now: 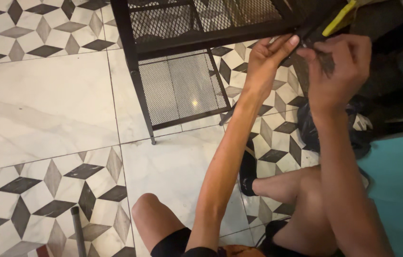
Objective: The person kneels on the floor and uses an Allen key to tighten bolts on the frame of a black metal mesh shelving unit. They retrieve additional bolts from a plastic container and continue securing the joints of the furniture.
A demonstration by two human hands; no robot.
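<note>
Tiled floor (54, 109); both hands (268, 59) (339, 71) at black mesh rack (182, 85), perhaps pinching.

Pretty warm indoor light, decently bright on the floor (54, 109). There's a small glare spot showing through the mesh (182, 90). Top right corner goes dark and murky, and the hands look a bit soft and smeary.

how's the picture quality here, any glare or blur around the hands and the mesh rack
Head view: warm indoor light, a small glare spot on the floor tile showing through the lower mesh panel. The left hand and right hand are slightly soft with motion blur at the fingertips. The top right corner falls into deep shadow, so the yellow-handled tool and the black rack frame lose detail there.
</note>
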